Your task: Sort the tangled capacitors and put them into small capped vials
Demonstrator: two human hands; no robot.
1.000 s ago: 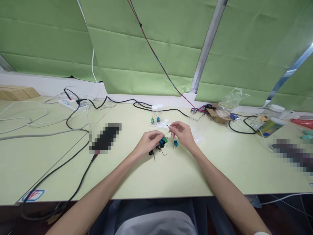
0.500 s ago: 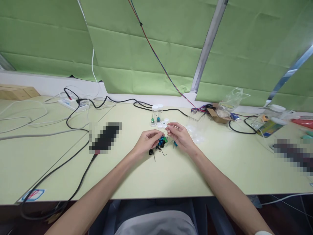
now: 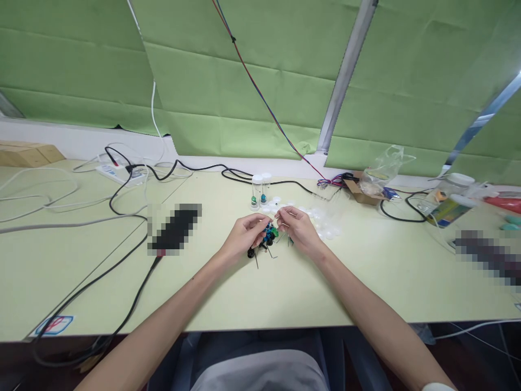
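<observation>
Above a small pile of blue, green and black parts with thin metal rods [image 3: 269, 234], my two hands meet almost fingertip to fingertip. My left hand [image 3: 246, 232] is closed in a pinch at the pile's left edge; what it holds is hidden by the fingers. In a pinch too, my right hand [image 3: 298, 227] grips a thin, pale rod [image 3: 275, 218] that spans the small gap between the hands. Just behind them stand two clear tubes with white caps [image 3: 260, 191], one holding a green part and the other a blue one. White round caps [image 3: 268, 206] lie beside the tubes.
More clear and white pieces [image 3: 325, 222] are spread right of my right hand. A blurred-out dark device [image 3: 175, 229] with a cable lies left. Black cable [image 3: 195, 167] runs along the back. An open cardboard box [image 3: 360, 193] and a clear jar [image 3: 458, 187] stand right.
My right hand has come slightly down and its fingers have drawn closer to the left fingertips. The left hand has hardly moved, and the pile and tubes stay put.
</observation>
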